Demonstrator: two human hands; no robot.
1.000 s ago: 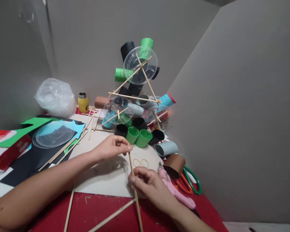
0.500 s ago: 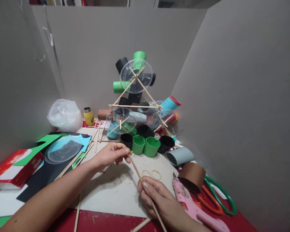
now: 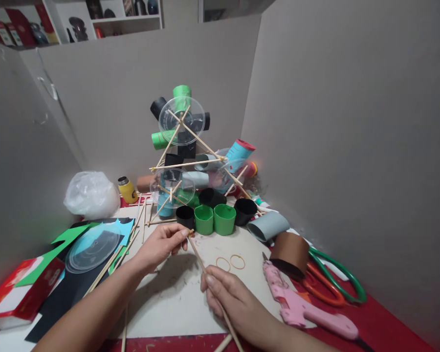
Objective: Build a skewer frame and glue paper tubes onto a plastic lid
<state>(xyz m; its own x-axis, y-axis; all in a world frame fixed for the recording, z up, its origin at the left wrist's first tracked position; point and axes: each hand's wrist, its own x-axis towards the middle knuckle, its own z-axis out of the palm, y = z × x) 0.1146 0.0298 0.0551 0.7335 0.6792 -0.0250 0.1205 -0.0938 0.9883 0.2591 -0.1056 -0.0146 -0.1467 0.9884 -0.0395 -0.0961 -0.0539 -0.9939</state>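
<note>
My right hand (image 3: 229,296) is closed around a thin wooden stick (image 3: 197,254), which slants up and away from me. At the stick's far tip, the fingers of my left hand (image 3: 165,244) are pinched together. A small yellowish band (image 3: 191,233) shows at that tip, probably a rubber band; how it is wound I cannot tell. Two loose rubber bands (image 3: 237,262) lie on the pale board (image 3: 161,303) beside my right hand. Just beyond my fingers stand green paper tubes (image 3: 225,219) and black paper tubes (image 3: 185,216).
A stick frame (image 3: 190,164) with clear plastic discs (image 3: 182,139) and coloured tubes rises behind. At right lie a pink glue gun (image 3: 297,305), a brown tube (image 3: 289,254) and scissors with green handles (image 3: 355,293). Left are a red box (image 3: 40,283), plastic lids (image 3: 93,249) and loose sticks (image 3: 106,266).
The camera view has turned to the right and tilted, so the stick frame sits further left and shelves show above the partition. Both hands keep the same hold on the stick.
</note>
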